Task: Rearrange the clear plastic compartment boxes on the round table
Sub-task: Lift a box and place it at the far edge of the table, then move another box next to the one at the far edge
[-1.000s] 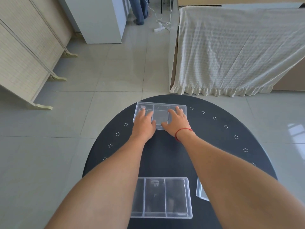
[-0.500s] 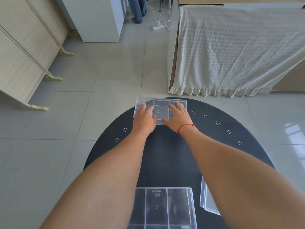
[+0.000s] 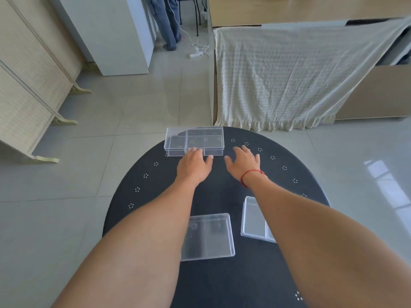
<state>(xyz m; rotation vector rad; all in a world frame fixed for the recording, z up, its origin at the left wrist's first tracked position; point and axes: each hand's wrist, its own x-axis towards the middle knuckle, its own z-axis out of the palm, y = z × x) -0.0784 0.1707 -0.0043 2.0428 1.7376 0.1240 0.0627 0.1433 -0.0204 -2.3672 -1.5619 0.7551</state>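
Note:
Three clear plastic compartment boxes lie on the round black table (image 3: 222,187). The far box (image 3: 194,140) sits at the table's far edge, its left corner over the rim. My left hand (image 3: 194,166) rests palm down just in front of it, fingertips touching its near wall. My right hand (image 3: 242,163), with a red string at the wrist, hovers to the right of that box, fingers spread, holding nothing. A second box (image 3: 208,236) lies near me between my forearms. The third box (image 3: 255,220) is partly hidden under my right forearm.
A bed draped with a cream cloth (image 3: 289,74) stands beyond the table. A folding screen (image 3: 26,85) lines the left wall, a white cabinet (image 3: 111,34) stands behind it. A person's legs (image 3: 169,23) and a power strip (image 3: 195,54) are at the back. Grey tiled floor surrounds the table.
Both hands pushed the far box away to the table's far edge, then came off its top. My right hand has moved clear to the right; the left still touches its near side.

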